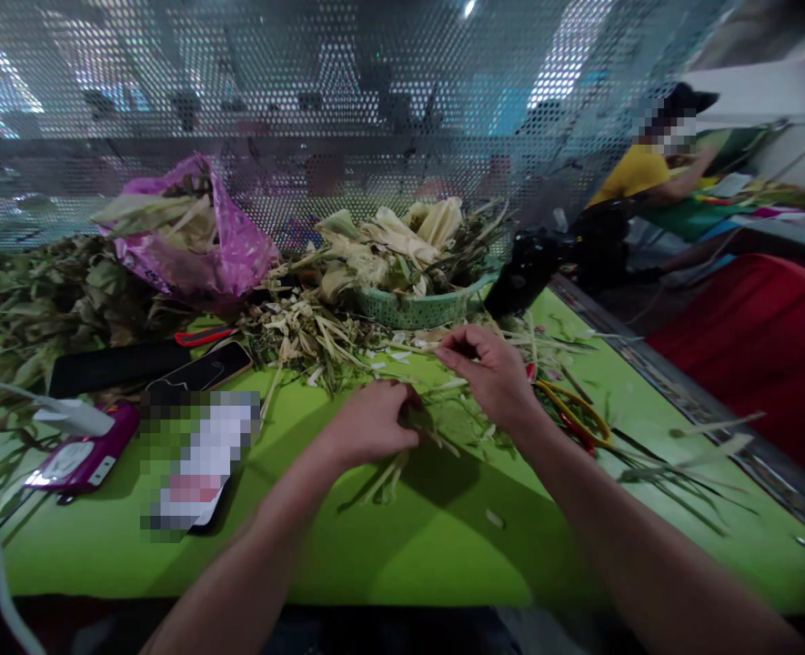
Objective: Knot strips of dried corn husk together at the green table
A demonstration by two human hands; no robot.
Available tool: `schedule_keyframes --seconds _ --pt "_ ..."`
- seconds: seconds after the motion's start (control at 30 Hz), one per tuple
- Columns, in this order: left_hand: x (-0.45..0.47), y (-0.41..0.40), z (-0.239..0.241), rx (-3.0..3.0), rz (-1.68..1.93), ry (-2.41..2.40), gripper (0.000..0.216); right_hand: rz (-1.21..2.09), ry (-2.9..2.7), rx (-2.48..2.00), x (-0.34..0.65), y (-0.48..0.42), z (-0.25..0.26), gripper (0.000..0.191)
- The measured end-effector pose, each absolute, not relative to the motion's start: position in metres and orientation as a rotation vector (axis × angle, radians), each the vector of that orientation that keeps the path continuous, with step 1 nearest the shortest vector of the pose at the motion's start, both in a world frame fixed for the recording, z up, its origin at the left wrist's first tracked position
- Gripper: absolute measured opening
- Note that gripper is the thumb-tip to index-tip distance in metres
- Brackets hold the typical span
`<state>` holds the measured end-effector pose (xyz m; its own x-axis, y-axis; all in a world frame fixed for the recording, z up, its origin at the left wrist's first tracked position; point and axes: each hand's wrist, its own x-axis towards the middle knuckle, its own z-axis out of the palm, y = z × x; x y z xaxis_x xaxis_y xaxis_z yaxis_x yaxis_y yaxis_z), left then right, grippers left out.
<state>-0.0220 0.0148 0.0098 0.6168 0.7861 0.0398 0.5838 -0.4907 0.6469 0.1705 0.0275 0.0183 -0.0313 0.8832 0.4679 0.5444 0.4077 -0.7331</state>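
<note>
My left hand (375,420) is low over the green table, its fingers curled inward and partly hidden by the hand itself. Thin pale plant strips (392,478) lie under and beside it; whether any are in its grip cannot be made out. Farther forward, my right hand (490,373) is closed in a pinch. A narrow pale plant strip (416,348) runs up to its fingertips and seems held there. Beyond both hands is a loose heap of dried stalks and leaf scraps (299,332). Scissors with yellow handles (583,409) lie just right of my right wrist.
Dried husks fill a green basket (408,309) and a pink plastic bag (190,241). At left lie phones (201,371), a red-handled cutter (204,336) and a purple power strip (88,455). A black object (521,268) stands right of the basket. One person (638,173) sits beyond.
</note>
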Motion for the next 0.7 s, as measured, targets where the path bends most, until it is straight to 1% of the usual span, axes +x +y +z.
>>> schedule_keyframes --seconds 0.07,0.27,0.4,0.57,0.7 --pt "-0.019 0.012 0.007 2.349 0.434 1.086 0.031 0.478 -1.681 -1.25 0.17 0.027 0.019 0.012" --pt "-0.009 0.008 -0.001 2.301 0.502 1.01 0.014 0.589 -1.639 -1.231 0.166 0.025 0.021 0.012" --pt "-0.008 0.009 -0.003 2.058 0.527 1.005 0.018 0.653 -1.622 -1.232 0.165 0.025 0.021 0.012" --pt "-0.015 0.021 0.0 1.601 0.779 0.945 0.023 0.739 -1.51 -1.172 0.165 0.021 0.024 0.013" --pt "-0.02 0.029 0.003 1.366 0.877 0.873 0.025 0.777 -1.457 -1.168 0.165 0.019 0.027 0.015"
